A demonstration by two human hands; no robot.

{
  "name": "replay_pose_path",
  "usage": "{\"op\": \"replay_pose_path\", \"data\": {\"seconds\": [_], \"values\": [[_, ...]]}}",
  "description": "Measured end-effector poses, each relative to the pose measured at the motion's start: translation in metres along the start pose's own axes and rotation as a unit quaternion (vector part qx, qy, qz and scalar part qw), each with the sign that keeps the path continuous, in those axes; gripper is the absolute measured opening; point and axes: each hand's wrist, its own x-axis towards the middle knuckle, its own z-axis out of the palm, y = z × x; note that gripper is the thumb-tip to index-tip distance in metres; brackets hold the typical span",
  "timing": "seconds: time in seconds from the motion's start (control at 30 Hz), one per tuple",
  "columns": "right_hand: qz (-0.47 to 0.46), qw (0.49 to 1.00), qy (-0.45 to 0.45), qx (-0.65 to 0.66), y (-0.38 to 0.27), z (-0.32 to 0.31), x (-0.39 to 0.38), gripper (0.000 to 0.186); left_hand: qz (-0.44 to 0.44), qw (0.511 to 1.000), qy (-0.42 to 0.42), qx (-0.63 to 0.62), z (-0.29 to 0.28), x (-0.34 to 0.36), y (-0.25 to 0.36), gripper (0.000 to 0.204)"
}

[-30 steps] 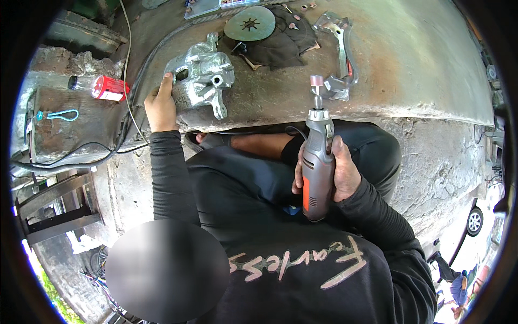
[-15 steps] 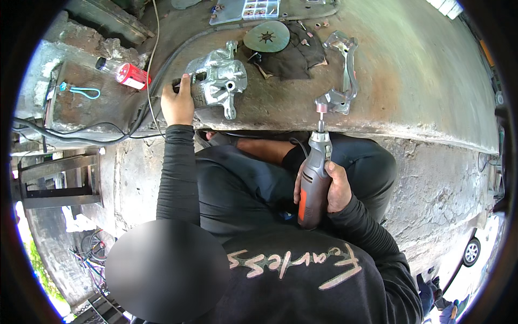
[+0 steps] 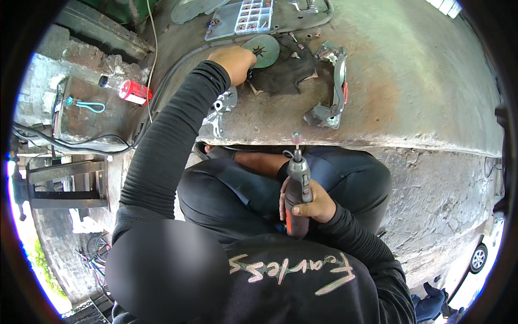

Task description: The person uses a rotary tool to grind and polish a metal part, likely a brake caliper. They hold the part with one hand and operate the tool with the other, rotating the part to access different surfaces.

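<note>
**Left hand at the cloth, grinder held over the lap**

We reach our left hand (image 3: 233, 62) far forward across the rusty metal bench (image 3: 421, 81), its knuckles at the near edge of a dark cloth (image 3: 283, 73) beside a round grey disc (image 3: 263, 49). We cannot tell whether the fingers pinch anything, since they are hidden under the hand. Our sleeve crosses over a silver brake caliper (image 3: 221, 108) lying near the bench edge. Our right hand (image 3: 307, 202) is wrapped firmly around a grey and orange rotary tool (image 3: 297, 189), held upright over our lap, its small grinding tip just below the bench edge. A caliper bracket (image 3: 332, 89) lies right of the cloth, a clear parts box (image 3: 243, 19) beyond it.
</note>
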Motion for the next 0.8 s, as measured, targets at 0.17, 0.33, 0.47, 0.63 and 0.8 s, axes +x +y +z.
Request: {"op": "replay_pose_path", "data": {"seconds": [0.17,0.33,0.47,0.63,0.8], "values": [[0.003,1.000,-0.001,0.024,0.001,-0.003,-0.002,0.046,-0.010,0.998,-0.064,0.019,0.003,0.015,-0.001,0.025],[0.000,1.000,-0.020,0.016,0.002,-0.005,-0.002,0.046,0.004,0.999,-0.045,0.003,0.020,0.022,-0.008,0.027],[-0.008,1.000,-0.016,0.014,0.001,-0.003,-0.003,0.046,0.027,0.999,-0.015,-0.036,0.012,0.019,-0.011,0.027],[-0.014,1.000,0.010,0.025,-0.001,-0.002,-0.005,0.046,0.090,0.934,0.080,-0.336,-0.050,-0.031,0.029,0.022],[-0.037,0.998,0.048,-0.005,0.003,0.003,0.002,0.054,0.287,0.625,0.110,-0.718,-0.095,-0.114,0.143,0.022]]}}
